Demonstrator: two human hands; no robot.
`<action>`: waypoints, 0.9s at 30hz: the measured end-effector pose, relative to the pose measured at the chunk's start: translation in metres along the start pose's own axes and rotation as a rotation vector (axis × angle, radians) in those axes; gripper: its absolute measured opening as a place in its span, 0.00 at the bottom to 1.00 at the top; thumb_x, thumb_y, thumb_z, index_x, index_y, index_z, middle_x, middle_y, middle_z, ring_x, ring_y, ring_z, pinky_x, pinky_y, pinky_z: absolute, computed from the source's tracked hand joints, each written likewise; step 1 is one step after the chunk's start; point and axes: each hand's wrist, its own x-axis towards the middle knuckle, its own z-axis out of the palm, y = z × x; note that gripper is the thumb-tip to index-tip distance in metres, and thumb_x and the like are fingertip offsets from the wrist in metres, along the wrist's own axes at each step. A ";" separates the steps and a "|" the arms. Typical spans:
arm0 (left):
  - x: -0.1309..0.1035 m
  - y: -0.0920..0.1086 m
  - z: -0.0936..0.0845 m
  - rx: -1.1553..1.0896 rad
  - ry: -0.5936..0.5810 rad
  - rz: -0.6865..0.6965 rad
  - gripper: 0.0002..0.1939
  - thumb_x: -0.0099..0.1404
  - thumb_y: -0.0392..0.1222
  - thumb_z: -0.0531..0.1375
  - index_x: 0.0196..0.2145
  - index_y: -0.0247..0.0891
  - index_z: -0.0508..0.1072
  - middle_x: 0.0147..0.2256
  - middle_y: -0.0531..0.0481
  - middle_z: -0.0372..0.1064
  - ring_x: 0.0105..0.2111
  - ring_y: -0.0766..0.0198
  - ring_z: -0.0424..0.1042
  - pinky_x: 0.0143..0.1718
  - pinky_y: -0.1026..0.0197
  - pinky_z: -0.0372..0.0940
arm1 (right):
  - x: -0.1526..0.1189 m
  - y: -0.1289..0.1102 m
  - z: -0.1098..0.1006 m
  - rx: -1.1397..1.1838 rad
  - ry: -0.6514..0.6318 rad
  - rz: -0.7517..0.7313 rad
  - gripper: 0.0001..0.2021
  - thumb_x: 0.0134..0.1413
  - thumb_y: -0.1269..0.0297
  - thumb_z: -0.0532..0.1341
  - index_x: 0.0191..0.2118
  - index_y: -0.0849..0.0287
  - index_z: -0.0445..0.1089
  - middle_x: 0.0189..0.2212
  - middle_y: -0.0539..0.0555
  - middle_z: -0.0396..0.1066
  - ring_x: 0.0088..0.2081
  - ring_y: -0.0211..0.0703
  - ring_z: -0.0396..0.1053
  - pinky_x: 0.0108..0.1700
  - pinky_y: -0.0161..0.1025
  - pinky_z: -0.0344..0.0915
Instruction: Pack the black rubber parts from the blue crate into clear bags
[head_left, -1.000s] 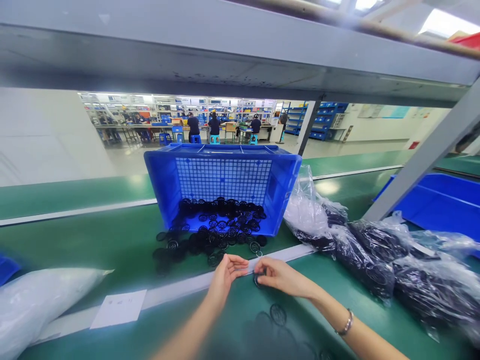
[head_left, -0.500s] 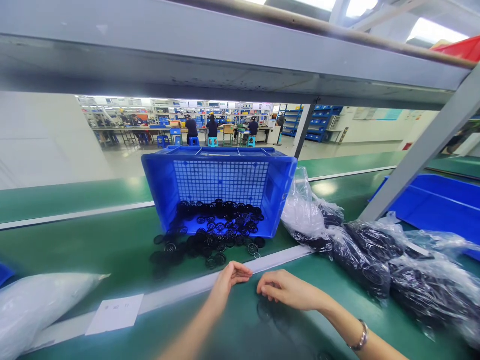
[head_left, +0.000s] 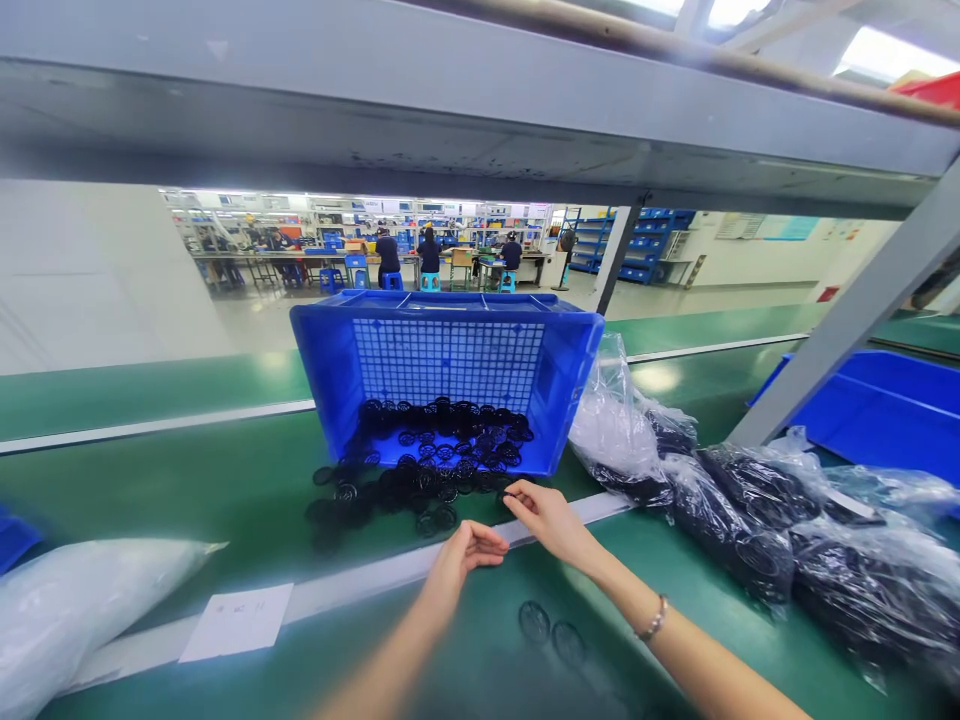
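Round black spoked plastic parts [head_left: 425,482] lie heaped in the mouth of a blue crate [head_left: 574,400] tipped on its side, and spill onto the green surface. My right hand [head_left: 551,520] is at the near right edge of the heap, thumb and finger pinched on a round black part [head_left: 504,492] that they mostly cover. Beside it, my left hand [head_left: 463,560] hovers by the white strip [head_left: 390,572], fingers stretched out and slightly bent, with nothing visible in them. Two round black parts [head_left: 551,632] lie on the green surface below my right wrist.
Clear plastic bags of black parts [head_left: 750,510] are piled at the right, before another blue crate [head_left: 885,400]. A white bag [head_left: 97,610] and a paper slip [head_left: 236,622] lie at the left. A grey shelf [head_left: 450,110] spans overhead; a slanted post [head_left: 847,320] stands right.
My right hand has moved forward and left to the heap's edge, uncovering the two round black parts below it. My left hand stays nearly in place.
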 end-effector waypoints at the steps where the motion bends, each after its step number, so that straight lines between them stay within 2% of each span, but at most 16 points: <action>1: 0.001 0.000 -0.001 -0.009 0.019 0.007 0.29 0.66 0.64 0.53 0.37 0.33 0.76 0.39 0.38 0.76 0.44 0.51 0.73 0.50 0.48 0.65 | -0.006 -0.002 0.000 0.067 -0.067 0.005 0.11 0.67 0.58 0.51 0.45 0.56 0.67 0.29 0.50 0.72 0.31 0.42 0.71 0.32 0.36 0.66; 4: 0.002 0.003 -0.003 -0.042 0.137 0.054 0.28 0.65 0.64 0.54 0.34 0.33 0.75 0.36 0.40 0.75 0.41 0.52 0.73 0.46 0.50 0.67 | -0.022 -0.009 0.004 0.222 -0.236 -0.003 0.07 0.62 0.59 0.58 0.41 0.56 0.69 0.28 0.48 0.71 0.30 0.40 0.70 0.31 0.34 0.65; 7: 0.003 0.007 -0.006 -0.082 0.281 0.110 0.26 0.65 0.63 0.56 0.31 0.34 0.74 0.32 0.44 0.74 0.36 0.56 0.73 0.42 0.54 0.67 | -0.030 -0.013 0.008 0.186 -0.240 -0.045 0.04 0.57 0.62 0.63 0.36 0.55 0.72 0.32 0.49 0.70 0.33 0.40 0.68 0.36 0.36 0.64; 9: 0.003 0.009 -0.008 -0.101 0.334 0.135 0.25 0.64 0.62 0.57 0.30 0.34 0.73 0.30 0.45 0.73 0.33 0.58 0.73 0.39 0.55 0.67 | -0.029 -0.013 0.007 0.161 -0.255 -0.069 0.05 0.60 0.61 0.60 0.36 0.55 0.72 0.32 0.49 0.69 0.33 0.41 0.68 0.38 0.37 0.64; 12: 0.004 0.009 -0.009 -0.108 0.357 0.146 0.25 0.63 0.63 0.58 0.28 0.35 0.73 0.28 0.46 0.72 0.31 0.59 0.72 0.37 0.57 0.67 | -0.027 -0.015 0.003 0.140 -0.243 -0.108 0.13 0.67 0.61 0.52 0.35 0.56 0.72 0.31 0.51 0.70 0.37 0.43 0.68 0.43 0.39 0.64; 15: 0.005 0.007 -0.010 -0.107 0.354 0.140 0.25 0.64 0.62 0.57 0.28 0.35 0.71 0.28 0.47 0.71 0.30 0.60 0.71 0.36 0.58 0.66 | -0.037 -0.027 -0.001 0.123 -0.240 -0.149 0.16 0.69 0.61 0.49 0.37 0.56 0.72 0.35 0.53 0.71 0.40 0.44 0.68 0.46 0.40 0.64; 18: 0.006 0.004 -0.011 -0.097 0.350 0.134 0.25 0.64 0.63 0.57 0.27 0.35 0.71 0.27 0.47 0.71 0.29 0.60 0.70 0.34 0.58 0.66 | -0.055 -0.043 -0.001 0.125 -0.350 -0.205 0.14 0.68 0.62 0.49 0.41 0.55 0.73 0.38 0.53 0.72 0.41 0.43 0.69 0.45 0.38 0.64; 20: 0.006 0.003 -0.012 -0.089 0.346 0.135 0.25 0.63 0.63 0.56 0.27 0.36 0.71 0.26 0.47 0.70 0.28 0.61 0.70 0.34 0.59 0.65 | -0.060 -0.047 -0.001 0.123 -0.394 -0.224 0.13 0.68 0.62 0.51 0.42 0.54 0.72 0.38 0.52 0.73 0.40 0.42 0.70 0.44 0.37 0.64; 22: 0.006 0.002 -0.012 -0.089 0.336 0.136 0.25 0.63 0.63 0.56 0.26 0.35 0.71 0.26 0.47 0.70 0.28 0.61 0.69 0.33 0.59 0.65 | -0.053 -0.037 -0.003 0.066 -0.304 -0.186 0.11 0.67 0.63 0.51 0.41 0.55 0.71 0.37 0.51 0.73 0.38 0.42 0.70 0.43 0.37 0.65; 25: 0.006 0.003 -0.011 -0.099 0.320 0.133 0.25 0.64 0.61 0.56 0.26 0.35 0.71 0.25 0.47 0.70 0.28 0.61 0.69 0.33 0.59 0.65 | -0.023 -0.003 -0.008 -0.170 -0.005 -0.050 0.07 0.65 0.64 0.53 0.40 0.56 0.69 0.38 0.53 0.71 0.39 0.44 0.70 0.42 0.38 0.66; 27: 0.005 0.003 -0.011 -0.101 0.316 0.129 0.24 0.65 0.61 0.56 0.26 0.35 0.71 0.25 0.47 0.70 0.28 0.61 0.69 0.33 0.60 0.65 | -0.002 0.020 -0.012 -0.290 0.111 0.024 0.06 0.63 0.63 0.55 0.43 0.55 0.67 0.40 0.55 0.71 0.41 0.46 0.71 0.42 0.39 0.66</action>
